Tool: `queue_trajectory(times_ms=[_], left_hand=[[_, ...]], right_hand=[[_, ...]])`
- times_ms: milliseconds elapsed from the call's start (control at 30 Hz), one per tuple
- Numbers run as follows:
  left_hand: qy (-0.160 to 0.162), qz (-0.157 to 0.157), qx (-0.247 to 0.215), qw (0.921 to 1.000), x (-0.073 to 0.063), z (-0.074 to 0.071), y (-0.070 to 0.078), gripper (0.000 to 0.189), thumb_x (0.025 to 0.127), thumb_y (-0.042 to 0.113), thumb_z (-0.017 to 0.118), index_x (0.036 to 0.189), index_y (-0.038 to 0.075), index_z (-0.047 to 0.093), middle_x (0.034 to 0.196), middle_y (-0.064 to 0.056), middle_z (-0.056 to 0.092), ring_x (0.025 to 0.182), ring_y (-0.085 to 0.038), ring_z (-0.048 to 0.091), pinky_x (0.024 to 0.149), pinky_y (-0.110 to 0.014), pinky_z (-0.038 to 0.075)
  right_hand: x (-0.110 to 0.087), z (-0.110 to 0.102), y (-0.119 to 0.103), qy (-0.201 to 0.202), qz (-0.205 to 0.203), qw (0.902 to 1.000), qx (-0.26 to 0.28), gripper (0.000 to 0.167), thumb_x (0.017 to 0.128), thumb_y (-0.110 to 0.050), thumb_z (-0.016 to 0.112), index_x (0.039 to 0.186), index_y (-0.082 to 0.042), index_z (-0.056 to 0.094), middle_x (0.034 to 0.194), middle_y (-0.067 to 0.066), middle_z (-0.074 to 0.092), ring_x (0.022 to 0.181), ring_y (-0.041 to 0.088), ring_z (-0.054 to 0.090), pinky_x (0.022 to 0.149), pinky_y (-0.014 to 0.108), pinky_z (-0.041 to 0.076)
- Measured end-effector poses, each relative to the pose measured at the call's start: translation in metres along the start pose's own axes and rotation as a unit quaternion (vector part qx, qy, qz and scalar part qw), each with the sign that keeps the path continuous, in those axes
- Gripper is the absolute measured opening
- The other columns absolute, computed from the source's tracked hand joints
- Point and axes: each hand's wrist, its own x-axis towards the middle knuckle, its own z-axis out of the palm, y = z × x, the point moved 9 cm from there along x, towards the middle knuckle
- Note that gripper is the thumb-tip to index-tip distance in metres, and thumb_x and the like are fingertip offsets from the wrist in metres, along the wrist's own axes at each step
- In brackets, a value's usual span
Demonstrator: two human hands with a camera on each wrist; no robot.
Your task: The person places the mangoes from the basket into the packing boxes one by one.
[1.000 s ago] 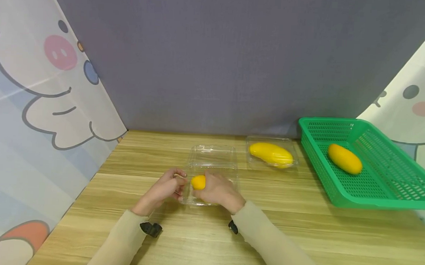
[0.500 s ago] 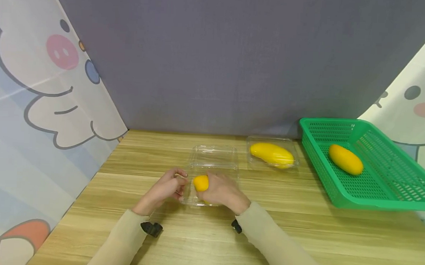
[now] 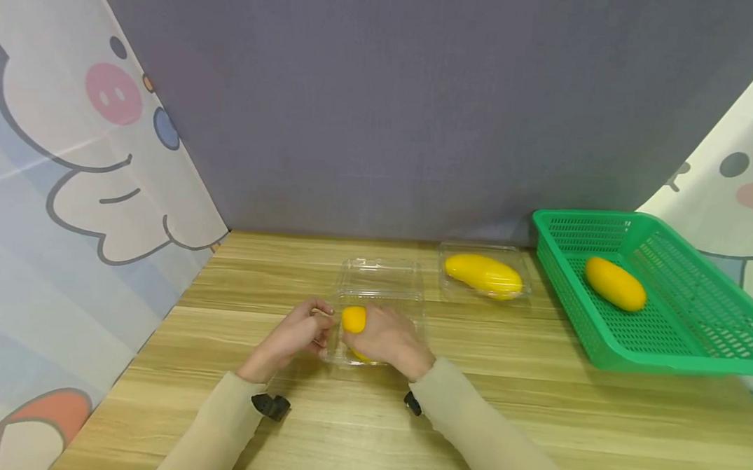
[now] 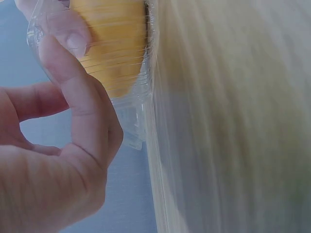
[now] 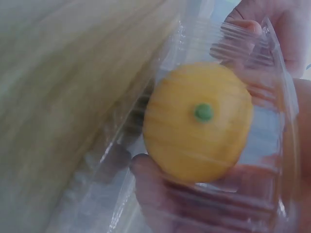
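A clear plastic clamshell box (image 3: 379,281) sits on the table in the head view, its lid folded back toward the wall. Inside its base lies a yellow mango (image 3: 353,319), with a green stem nub visible in the right wrist view. My right hand (image 3: 387,337) reaches into the box from the right and grips the mango; its fingertips are partly hidden in the head view. At the box's left side, my left hand (image 3: 299,330) has bent fingers and holds the rim. A left fingertip (image 4: 53,56) overlaps the clear wall in the left wrist view.
Behind and to the right stands another clear box (image 3: 517,255) with a yellow mango (image 3: 483,275) in it. A green basket (image 3: 680,364) on the right holds one more mango (image 3: 614,283). A grey wall (image 3: 381,123) rises behind the wooden table (image 3: 355,437).
My right hand has shifted slightly right, then back left, moving the mango a little within the box. The left hand keeps its place at the rim.
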Motion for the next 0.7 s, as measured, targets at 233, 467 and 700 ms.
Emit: queue_trajectory(times_ms=[233, 467, 700], left_hand=[[-0.004, 0.001, 0.000, 1.0000, 0.0001, 0.0013, -0.0003, 0.030, 0.098, 0.009, 0.052, 0.124, -0.005, 0.043, 0.075, -0.008, 0.051, 0.060, -0.017, 0.051, 0.055, -0.028, 0.055], [-0.003, -0.002, -0.002, 1.0000, 0.0012, 0.0014, -0.0007, 0.029, 0.099, 0.009, 0.052, 0.124, -0.004, 0.044, 0.077, -0.008, 0.052, 0.061, -0.018, 0.052, 0.056, -0.028, 0.054], [-0.010, 0.000, -0.001, 1.0000, -0.0011, 0.0006, 0.0022, 0.031, 0.100, 0.010, 0.051, 0.126, -0.005, 0.042, 0.076, -0.007, 0.051, 0.062, -0.017, 0.051, 0.056, -0.028, 0.055]], right_hand=[[0.0010, 0.0026, -0.0025, 0.008, 0.006, 0.9999, 0.013, 0.039, 0.086, -0.046, 0.073, 0.095, -0.012, 0.057, 0.075, 0.004, 0.055, 0.057, 0.017, 0.050, 0.048, 0.029, 0.042], [0.0006, 0.0041, -0.0021, 0.008, 0.005, 0.9998, 0.017, 0.040, 0.087, -0.049, 0.071, 0.094, -0.011, 0.058, 0.072, 0.003, 0.054, 0.054, 0.016, 0.049, 0.046, 0.027, 0.040], [-0.0029, -0.0003, -0.0047, -0.003, 0.000, 0.9999, 0.010, 0.041, 0.090, -0.052, 0.067, 0.087, -0.012, 0.058, 0.066, 0.001, 0.051, 0.047, 0.013, 0.044, 0.041, 0.024, 0.034]])
